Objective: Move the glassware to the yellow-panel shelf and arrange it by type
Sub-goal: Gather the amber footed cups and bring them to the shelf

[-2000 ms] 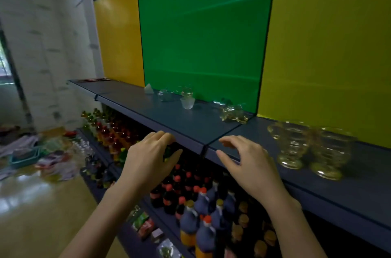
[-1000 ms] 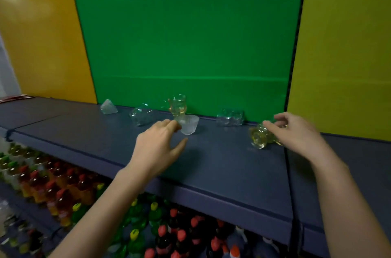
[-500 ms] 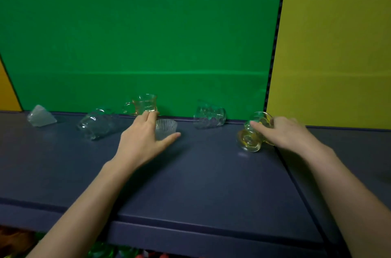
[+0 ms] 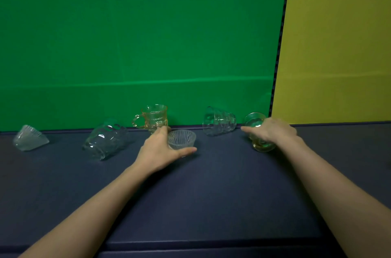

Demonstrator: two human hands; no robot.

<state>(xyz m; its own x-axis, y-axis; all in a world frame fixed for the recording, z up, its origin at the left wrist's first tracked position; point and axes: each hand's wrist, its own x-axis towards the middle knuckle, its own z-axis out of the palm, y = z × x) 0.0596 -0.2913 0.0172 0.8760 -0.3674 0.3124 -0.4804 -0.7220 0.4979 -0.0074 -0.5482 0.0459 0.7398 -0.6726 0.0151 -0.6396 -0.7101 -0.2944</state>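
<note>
My left hand (image 4: 160,147) wraps a small clear ribbed bowl (image 4: 183,138) standing on the dark blue shelf (image 4: 211,194), thumb in front and fingers behind it. My right hand (image 4: 273,133) lies over an amber footed glass (image 4: 261,144) tipped on its side at the seam between the green panel (image 4: 137,35) and the yellow panel (image 4: 338,46), and grips it from above. An amber mug (image 4: 154,118) stands upright just behind my left hand.
A clear tumbler (image 4: 219,121) lies on its side between my hands at the back. Left of the mug a larger clear glass (image 4: 105,141) lies tipped over, and a frosted ribbed bowl (image 4: 29,138) lies at the far left.
Both hands rose from the shelf's front edge to the glassware as the view closed in. My left hand settled round the ribbed bowl; under my right hand the amber glass has turned.
</note>
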